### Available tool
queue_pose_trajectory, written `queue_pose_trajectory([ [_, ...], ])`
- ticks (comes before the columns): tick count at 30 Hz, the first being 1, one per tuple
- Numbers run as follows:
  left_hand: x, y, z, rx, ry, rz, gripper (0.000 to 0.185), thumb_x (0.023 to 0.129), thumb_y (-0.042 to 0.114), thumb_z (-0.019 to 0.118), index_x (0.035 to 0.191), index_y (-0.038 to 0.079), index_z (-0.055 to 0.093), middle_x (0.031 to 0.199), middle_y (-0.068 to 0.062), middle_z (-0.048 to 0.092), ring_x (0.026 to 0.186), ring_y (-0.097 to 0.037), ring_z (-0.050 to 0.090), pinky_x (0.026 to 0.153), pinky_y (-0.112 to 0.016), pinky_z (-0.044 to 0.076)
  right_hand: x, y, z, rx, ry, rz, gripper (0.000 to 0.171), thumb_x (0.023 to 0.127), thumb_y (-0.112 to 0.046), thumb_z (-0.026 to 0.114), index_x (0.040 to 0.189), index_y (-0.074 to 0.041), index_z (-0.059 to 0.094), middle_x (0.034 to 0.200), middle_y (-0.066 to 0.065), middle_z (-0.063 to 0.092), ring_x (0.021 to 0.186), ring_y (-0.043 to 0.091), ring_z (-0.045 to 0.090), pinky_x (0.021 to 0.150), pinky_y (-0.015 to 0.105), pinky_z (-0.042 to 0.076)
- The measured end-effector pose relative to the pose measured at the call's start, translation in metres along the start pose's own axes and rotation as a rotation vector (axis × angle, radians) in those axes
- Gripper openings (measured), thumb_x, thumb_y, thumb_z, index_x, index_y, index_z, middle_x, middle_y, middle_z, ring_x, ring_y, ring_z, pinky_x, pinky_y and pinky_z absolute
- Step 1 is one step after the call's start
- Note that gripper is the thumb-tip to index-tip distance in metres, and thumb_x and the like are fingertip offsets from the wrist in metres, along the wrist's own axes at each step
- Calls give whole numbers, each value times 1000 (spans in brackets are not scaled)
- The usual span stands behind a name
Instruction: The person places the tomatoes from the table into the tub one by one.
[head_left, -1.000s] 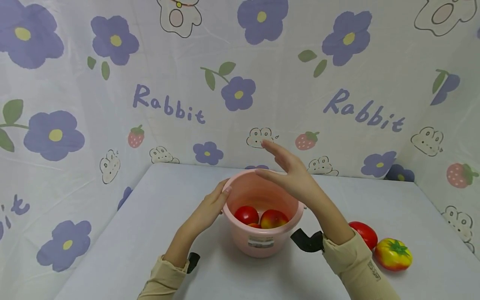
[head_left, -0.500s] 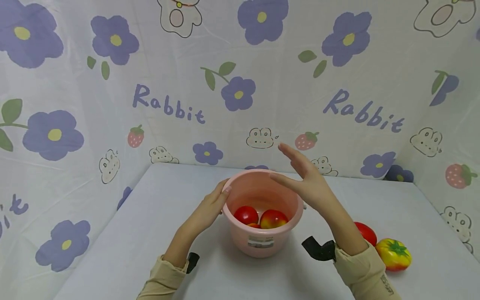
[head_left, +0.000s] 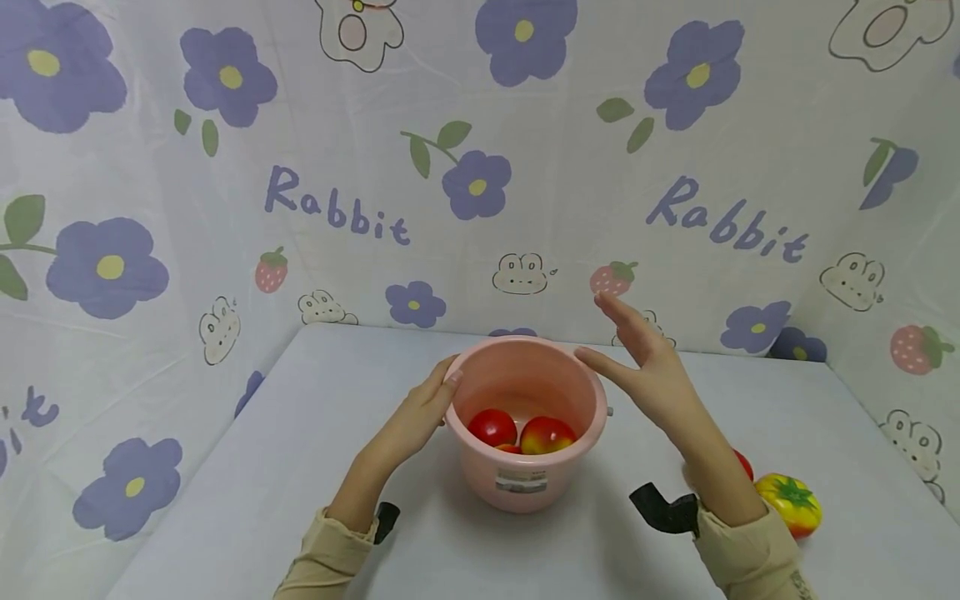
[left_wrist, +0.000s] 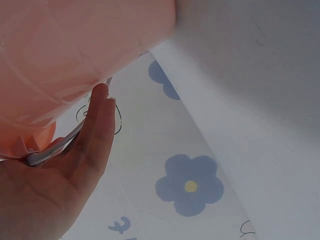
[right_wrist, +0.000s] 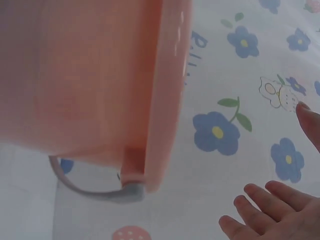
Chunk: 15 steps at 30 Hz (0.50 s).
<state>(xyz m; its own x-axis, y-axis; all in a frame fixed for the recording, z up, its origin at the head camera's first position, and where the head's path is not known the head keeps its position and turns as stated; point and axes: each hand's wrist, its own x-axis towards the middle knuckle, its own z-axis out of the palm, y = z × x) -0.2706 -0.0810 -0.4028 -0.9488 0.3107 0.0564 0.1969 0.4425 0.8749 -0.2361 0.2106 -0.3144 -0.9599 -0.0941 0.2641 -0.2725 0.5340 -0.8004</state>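
A pink bucket stands upright mid-table. Inside it lie a plain red fruit, a red-and-yellow fruit and part of another low between them. My left hand holds the bucket's left side, thumb over the rim. In the left wrist view, its fingers lie along the outer wall by the grey handle. My right hand hangs in the air right of the rim, fingers spread and holding nothing; the right wrist view has it apart from the bucket.
On the table at right lie a yellow-and-red fruit with a green leafy top and a red fruit, both partly hidden by the right arm. A flower-print cloth stands behind and at both sides.
My right hand has moved from over the bucket's opening to the right, beyond its rim. The left hand, the bucket and the fruit have stayed in place.
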Motion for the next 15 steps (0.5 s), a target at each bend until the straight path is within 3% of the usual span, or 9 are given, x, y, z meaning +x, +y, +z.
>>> queue_pose_trajectory([
  [15, -2, 2, -1, -13, 1, 25, 49, 104, 45, 33, 151, 29, 32, 147, -4, 50, 124, -30, 56, 91, -49, 54, -16, 25, -16, -40, 33, 30, 82, 89, -35, 70, 156, -29, 23, 162, 5, 27, 150, 35, 24, 110, 62, 33],
])
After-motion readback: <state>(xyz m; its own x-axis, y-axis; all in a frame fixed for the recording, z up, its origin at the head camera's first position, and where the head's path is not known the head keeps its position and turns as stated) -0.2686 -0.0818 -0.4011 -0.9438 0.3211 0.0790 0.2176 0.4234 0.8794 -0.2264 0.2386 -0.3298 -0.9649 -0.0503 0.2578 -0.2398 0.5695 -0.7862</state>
